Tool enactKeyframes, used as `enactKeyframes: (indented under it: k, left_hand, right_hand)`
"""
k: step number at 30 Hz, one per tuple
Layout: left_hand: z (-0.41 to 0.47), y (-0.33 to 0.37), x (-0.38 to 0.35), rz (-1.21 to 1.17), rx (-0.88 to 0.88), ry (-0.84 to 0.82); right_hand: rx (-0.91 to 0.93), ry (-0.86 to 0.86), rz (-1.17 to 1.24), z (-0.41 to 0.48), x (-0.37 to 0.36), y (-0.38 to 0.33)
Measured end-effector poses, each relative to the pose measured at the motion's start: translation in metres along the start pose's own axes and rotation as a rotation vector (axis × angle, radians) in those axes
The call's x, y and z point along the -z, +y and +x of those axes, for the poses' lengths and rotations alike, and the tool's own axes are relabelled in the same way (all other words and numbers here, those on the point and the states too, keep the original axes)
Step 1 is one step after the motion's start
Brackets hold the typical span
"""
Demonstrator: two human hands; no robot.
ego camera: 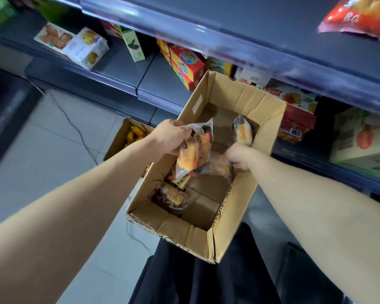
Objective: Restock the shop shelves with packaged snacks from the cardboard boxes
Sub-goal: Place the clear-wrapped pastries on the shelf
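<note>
PROGRESS partway, I judge: floor carton (119, 141) still stocked | your left grip (169, 137) clenched on cake packets (191, 154), arm stretched over the cardboard box (184, 235) (nearly emptied, two loose packets (242, 130) left) | your right grip (239, 156) dips inside, curled round a blurred packet (219, 168) | shelves (162, 84) part-filled.

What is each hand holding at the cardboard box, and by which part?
The left hand pinches a snack packet by its upper end. The right hand grips a second packet; blur hides where.
</note>
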State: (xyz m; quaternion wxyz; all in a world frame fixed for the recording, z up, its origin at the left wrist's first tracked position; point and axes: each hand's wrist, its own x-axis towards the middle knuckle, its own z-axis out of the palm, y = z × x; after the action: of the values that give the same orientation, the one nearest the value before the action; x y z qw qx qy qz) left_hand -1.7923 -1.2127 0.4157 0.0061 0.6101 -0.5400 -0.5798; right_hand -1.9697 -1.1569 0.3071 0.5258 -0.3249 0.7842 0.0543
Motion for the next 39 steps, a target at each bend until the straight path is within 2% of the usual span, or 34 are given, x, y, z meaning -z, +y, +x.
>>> enactKeyframes:
  k: [2,6,12,15,19,22,24,27,31,35,39]
  left_hand:
    - [-0.004,0.001,0.012,-0.139,0.013,-0.027]
    - [-0.007,-0.008,0.023,-0.412,0.017,-0.03]
    - [-0.005,-0.023,0.033,-0.686,-0.027,-0.022]
    - [-0.012,-0.023,0.035,-0.752,-0.006,0.013]
    - [-0.025,-0.006,0.04,-0.736,-0.015,0.123]
    - [-0.04,0.022,0.05,-0.805,-0.058,0.241]
    - [-0.053,0.044,0.06,-0.858,-0.094,0.285]
    - [-0.074,0.075,0.073,-0.895,-0.167,0.272]
    - [-0.092,0.111,0.089,-0.984,-0.229,0.264]
    - [-0.098,0.137,0.102,-1.033,-0.241,0.246]
    - [-0.105,0.158,0.106,-1.077,-0.25,0.22]
  right_hand:
    - [0.009,-0.05,-0.108,0.004,-0.008,-0.005]
    - [0.015,-0.03,-0.234,0.023,-0.025,-0.007]
    - [0.031,0.118,-0.102,0.03,-0.04,-0.006]
    - [0.048,0.135,-0.075,0.01,-0.03,-0.012]
    - [0.166,0.125,-0.051,-0.042,-0.001,-0.023]
    - [0.271,0.189,0.134,-0.097,0.034,-0.034]
    - [0.309,0.153,0.294,-0.134,0.062,-0.04]
    - [0.306,-0.01,0.608,-0.179,0.101,-0.045]
    - [0.231,-0.011,0.947,-0.22,0.138,-0.048]
    - [0.23,-0.166,1.263,-0.245,0.168,-0.051]
    - [0.195,-0.126,1.437,-0.272,0.184,-0.061]
